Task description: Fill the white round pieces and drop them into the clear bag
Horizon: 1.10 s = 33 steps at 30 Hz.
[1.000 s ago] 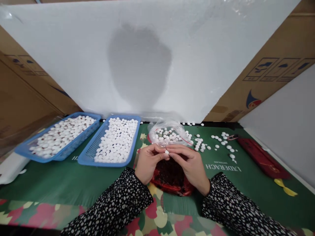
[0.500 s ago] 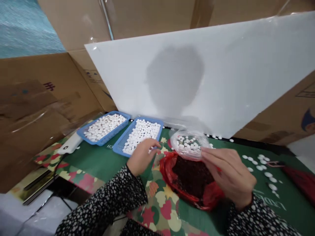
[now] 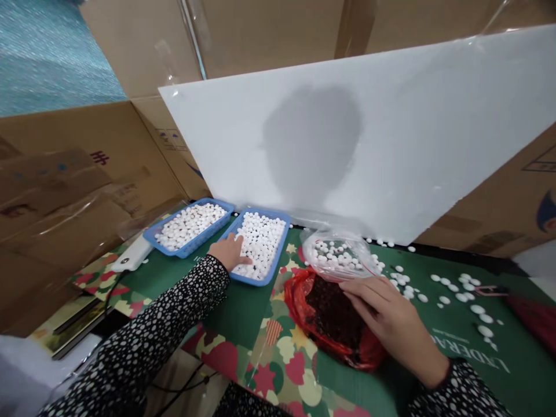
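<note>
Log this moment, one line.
left hand: open, at white balls in right blue basket | right hand: over red plastic bag of dark material, grip unclear

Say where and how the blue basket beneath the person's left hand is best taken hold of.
Probably grip the blue basket by its rim, midway along both long sides, coming from above: it is oblong, shallow and open-topped. The white balls inside lie loose, so keep it level. The left hand covers part of the left rim; the right one is uncovered.
</note>
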Each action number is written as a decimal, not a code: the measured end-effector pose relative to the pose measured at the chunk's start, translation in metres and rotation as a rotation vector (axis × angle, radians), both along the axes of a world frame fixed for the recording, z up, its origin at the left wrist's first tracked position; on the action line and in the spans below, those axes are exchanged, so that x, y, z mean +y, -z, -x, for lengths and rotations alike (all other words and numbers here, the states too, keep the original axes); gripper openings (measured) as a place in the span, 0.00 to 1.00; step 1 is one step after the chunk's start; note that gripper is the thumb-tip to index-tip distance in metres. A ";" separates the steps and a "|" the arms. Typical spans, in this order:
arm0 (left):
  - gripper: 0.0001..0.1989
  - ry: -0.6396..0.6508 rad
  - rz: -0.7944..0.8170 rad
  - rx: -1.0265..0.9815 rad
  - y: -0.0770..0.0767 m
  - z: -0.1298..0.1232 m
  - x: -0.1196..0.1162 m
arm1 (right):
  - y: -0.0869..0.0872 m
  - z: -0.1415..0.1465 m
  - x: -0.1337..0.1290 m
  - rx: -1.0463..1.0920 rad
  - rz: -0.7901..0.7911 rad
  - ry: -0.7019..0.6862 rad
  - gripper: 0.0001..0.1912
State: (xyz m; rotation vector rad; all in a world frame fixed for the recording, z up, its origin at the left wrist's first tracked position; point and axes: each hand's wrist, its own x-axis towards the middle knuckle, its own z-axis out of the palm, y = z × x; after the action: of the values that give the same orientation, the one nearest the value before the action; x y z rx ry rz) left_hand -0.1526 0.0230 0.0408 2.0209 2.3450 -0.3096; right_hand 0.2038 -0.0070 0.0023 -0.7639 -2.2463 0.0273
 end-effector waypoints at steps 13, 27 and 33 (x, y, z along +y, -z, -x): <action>0.31 -0.019 0.004 -0.077 0.024 0.002 0.018 | 0.008 0.003 -0.004 0.013 0.115 -0.070 0.09; 0.15 -0.020 -0.100 -0.311 0.029 -0.025 0.029 | 0.039 0.010 0.002 -0.237 0.240 -0.067 0.10; 0.07 -0.100 -0.190 -0.548 0.029 -0.019 0.027 | 0.067 0.009 0.013 -0.209 0.136 -0.119 0.13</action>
State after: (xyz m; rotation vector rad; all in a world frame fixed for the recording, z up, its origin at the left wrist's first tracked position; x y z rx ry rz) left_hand -0.1339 0.0496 0.0116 1.7490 2.1646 0.4325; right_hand 0.1953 0.0059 -0.0652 -0.7320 -2.5074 0.1652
